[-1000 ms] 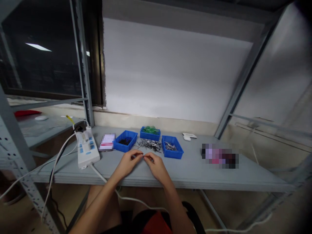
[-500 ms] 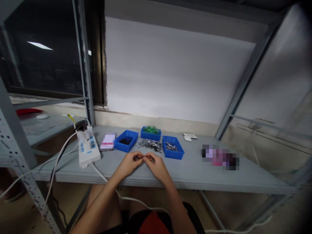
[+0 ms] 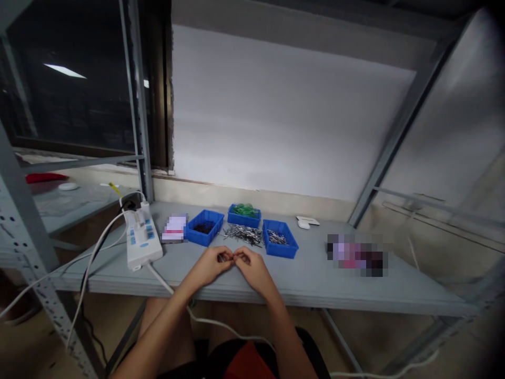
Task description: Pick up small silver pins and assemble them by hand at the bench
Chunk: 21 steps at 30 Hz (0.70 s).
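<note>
My left hand (image 3: 213,264) and my right hand (image 3: 251,266) meet fingertip to fingertip above the front of the grey table. Both are closed in a pinch; whatever lies between the fingers is too small to make out. Just beyond them is a loose pile of thin metal pieces (image 3: 243,235). To its left stands a blue bin (image 3: 196,238) with small dark parts. A second blue bin (image 3: 284,251) on the right contains metal pieces like those in the pile. Behind the pile, a third blue bin (image 3: 243,220) holds green pieces (image 3: 244,210).
A white power strip (image 3: 144,247) with plugs and cables lies at the left of the table (image 3: 315,284). Beside the left bin is a blurred-out pale item (image 3: 174,228). A small white object (image 3: 303,223) lies back right, and another blurred item (image 3: 357,255) sits further right.
My hands stay nearly in place, with only a slight shift of the fingertips. The bins and the pile look the same.
</note>
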Each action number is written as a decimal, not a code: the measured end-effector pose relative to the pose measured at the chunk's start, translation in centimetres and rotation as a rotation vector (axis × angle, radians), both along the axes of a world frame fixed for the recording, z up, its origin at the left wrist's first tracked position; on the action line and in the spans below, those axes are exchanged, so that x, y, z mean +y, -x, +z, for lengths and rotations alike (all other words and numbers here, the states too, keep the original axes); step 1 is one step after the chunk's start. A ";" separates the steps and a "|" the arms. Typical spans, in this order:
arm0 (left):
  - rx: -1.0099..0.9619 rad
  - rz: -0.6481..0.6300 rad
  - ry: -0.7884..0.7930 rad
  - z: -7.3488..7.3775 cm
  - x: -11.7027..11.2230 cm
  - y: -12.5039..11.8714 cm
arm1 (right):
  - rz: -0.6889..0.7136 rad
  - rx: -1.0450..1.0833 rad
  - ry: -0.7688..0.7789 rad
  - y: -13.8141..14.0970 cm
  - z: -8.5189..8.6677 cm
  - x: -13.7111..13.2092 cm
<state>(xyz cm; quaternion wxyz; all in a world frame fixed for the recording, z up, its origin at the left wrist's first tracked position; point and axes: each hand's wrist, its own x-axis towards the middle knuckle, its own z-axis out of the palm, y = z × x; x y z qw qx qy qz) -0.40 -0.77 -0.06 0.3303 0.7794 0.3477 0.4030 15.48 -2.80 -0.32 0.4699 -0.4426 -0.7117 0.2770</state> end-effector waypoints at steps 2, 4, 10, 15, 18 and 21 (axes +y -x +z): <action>0.009 0.002 0.002 0.1 -0.1 0.0 | -0.010 -0.012 -0.005 0.0 -0.1 0.1; 0.016 0.002 -0.005 0.3 -0.1 0.0 | -0.016 -0.008 -0.004 -0.1 -0.1 0.1; 0.034 -0.019 -0.038 0.6 -0.2 0.0 | -0.034 0.039 -0.024 -0.1 -0.1 0.0; 0.088 -0.050 -0.029 0.7 -0.5 0.1 | -0.034 0.054 -0.041 0.0 0.3 -0.4; 0.111 -0.044 -0.033 0.5 -0.5 0.0 | -0.037 0.040 -0.060 0.1 0.4 -0.4; 0.154 -0.068 -0.051 0.5 -0.5 0.0 | -0.077 0.045 -0.070 0.1 0.2 -0.1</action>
